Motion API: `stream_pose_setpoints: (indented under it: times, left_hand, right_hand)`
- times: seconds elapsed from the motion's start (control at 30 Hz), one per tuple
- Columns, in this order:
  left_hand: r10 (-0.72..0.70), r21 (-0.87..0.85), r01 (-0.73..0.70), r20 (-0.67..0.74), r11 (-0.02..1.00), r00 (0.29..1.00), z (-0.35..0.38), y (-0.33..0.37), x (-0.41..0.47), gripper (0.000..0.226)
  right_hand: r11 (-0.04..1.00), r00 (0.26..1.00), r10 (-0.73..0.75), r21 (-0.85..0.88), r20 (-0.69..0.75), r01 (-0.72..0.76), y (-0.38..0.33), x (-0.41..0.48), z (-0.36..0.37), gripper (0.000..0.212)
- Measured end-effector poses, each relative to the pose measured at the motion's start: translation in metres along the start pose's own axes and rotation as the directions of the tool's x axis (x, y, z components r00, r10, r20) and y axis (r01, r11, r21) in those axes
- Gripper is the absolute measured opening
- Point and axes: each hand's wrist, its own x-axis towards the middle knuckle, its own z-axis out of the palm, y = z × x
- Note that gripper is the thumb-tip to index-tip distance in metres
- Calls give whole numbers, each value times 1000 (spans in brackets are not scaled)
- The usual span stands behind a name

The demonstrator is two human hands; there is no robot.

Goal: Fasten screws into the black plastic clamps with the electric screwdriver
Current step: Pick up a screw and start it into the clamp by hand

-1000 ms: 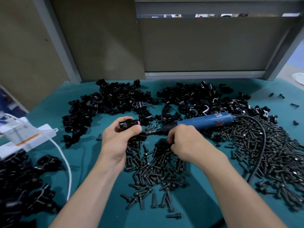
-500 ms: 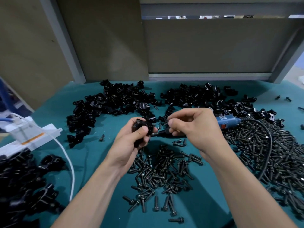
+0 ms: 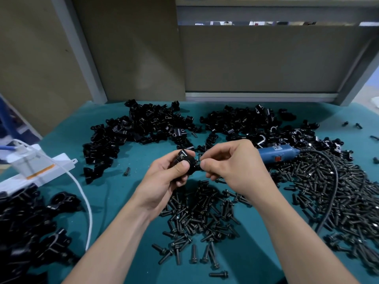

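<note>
Left hand curled round clamp, thumb pressed on it, above table centre. Right hand pinches screw at clamp's side. Screwdriver behind right hand, toward right edge.

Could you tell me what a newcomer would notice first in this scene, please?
At the centre, the left hand grips a black plastic clamp while the right hand pinches a small black screw against it. Heaps of black metal screws spread right and near on the teal table mat; a blue electric screwdriver shows just behind the right hand.
</note>
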Motion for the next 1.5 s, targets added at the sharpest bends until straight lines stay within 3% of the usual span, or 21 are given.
stream_pose_setpoints:
  times: [0.33,0.53,0.7,0.9,1.03,1.13,1.27,1.5]
  left_hand:
    - [80,79,-73,-97,994,992,5,-4,0,25]
    - [11,42,-8,-81,999,997,3,-4,1,29]
    - [-49,52,53,-65,997,997,2,-3,1,39]
    - [-128,-13,127,-60,992,990,3,2,0,34]
    - [-49,81,57,-97,995,994,3,0,-1,16]
    - [89,164,-68,-123,984,988,5,-4,-1,29]
    - [197,186,-175,-104,967,975,8,-3,-1,33]
    - [175,182,-161,-65,970,982,10,-3,-2,29]
  right_hand:
    - [994,999,32,-104,-36,-36,2,0,14,24]
    - [998,999,-38,-56,18,39,3,-2,9,23]
    - [971,984,-135,-185,117,155,5,-1,2,20]
    - [974,970,-156,-136,185,183,6,1,-5,21]
    - [988,980,-112,-90,164,128,9,1,1,18]
    - [997,995,-60,-36,80,63,12,3,7,18]
    - [992,999,37,-120,-22,-39,16,2,17,38]
    - [976,996,5,-217,-86,-24,16,2,22,66]
